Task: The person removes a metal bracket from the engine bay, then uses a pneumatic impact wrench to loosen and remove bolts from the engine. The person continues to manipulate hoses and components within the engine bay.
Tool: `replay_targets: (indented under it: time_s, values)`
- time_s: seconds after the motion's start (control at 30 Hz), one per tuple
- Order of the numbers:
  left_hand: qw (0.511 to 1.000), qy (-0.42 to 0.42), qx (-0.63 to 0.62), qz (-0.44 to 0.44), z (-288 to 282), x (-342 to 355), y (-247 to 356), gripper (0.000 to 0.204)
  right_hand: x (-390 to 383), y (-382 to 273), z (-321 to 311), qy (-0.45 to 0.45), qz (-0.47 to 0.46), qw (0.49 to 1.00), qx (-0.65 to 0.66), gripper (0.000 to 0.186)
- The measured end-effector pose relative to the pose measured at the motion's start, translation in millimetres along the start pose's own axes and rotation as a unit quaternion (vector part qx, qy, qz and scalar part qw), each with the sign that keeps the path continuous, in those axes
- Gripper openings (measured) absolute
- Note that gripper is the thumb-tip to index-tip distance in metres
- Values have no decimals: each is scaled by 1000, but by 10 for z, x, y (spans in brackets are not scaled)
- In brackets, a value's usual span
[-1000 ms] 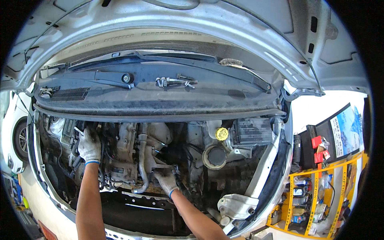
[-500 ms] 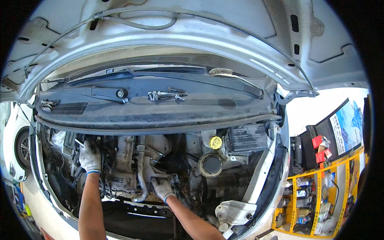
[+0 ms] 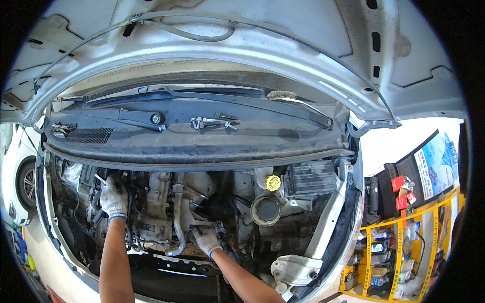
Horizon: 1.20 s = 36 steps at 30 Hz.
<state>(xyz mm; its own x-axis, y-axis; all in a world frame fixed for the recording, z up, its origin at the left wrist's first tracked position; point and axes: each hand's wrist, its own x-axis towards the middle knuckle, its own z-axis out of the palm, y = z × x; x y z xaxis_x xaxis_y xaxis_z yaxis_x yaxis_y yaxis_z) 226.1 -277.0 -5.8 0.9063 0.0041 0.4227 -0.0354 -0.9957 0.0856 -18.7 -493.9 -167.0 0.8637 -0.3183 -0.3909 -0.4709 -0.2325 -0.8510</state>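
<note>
My left hand (image 3: 113,198), in a grey knit glove, is closed round a short silver tool (image 3: 99,179) among the dark hoses at the left of the engine (image 3: 154,227). My right hand (image 3: 206,238), also gloved, is low at the centre, fingers curled beside a silver metal pipe (image 3: 177,217) and a grey bracket; what those fingers hold is hidden. A yellow reservoir cap (image 3: 273,183) and a round dark-capped reservoir (image 3: 266,212) sit to the right of it.
Loose bolts (image 3: 212,122) lie on the cowl panel (image 3: 242,141) beneath the raised hood (image 3: 227,35). A battery (image 3: 310,179) is at right rear. A yellow rack (image 3: 399,252) with bottles stands right of the car; another white car (image 3: 17,202) is at left.
The whole scene has shifted downward in the picture since a second ago. Both hands keep their places on the engine, with little visible movement relative to it.
</note>
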Motion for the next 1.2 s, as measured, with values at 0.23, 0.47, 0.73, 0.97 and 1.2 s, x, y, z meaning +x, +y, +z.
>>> replay_targets:
  time_s: [0.23, 0.47, 0.73, 0.97, 1.2]
  values:
    - [1000, -21, 11, -17, 5, 38, 9, 32, -18, -69, 33, 21, -26, 996, -87, 65]
    - [1000, 19, 12, -5, 25, 1, -24, 35, -17, -55, 41, 4, -37, 995, -89, 69]
    - [1000, 12, 15, -12, 19, 25, 0, 34, 7, -37, 116, 68, -80, 992, -64, 61]
    - [999, 39, 11, 5, 3, 1, 11, 32, -49, -77, 50, 49, -85, 993, -61, 58]
    - [1000, 21, -2, 2, 7, 25, 5, 30, 15, -38, 58, 7, -81, 992, -94, 57]
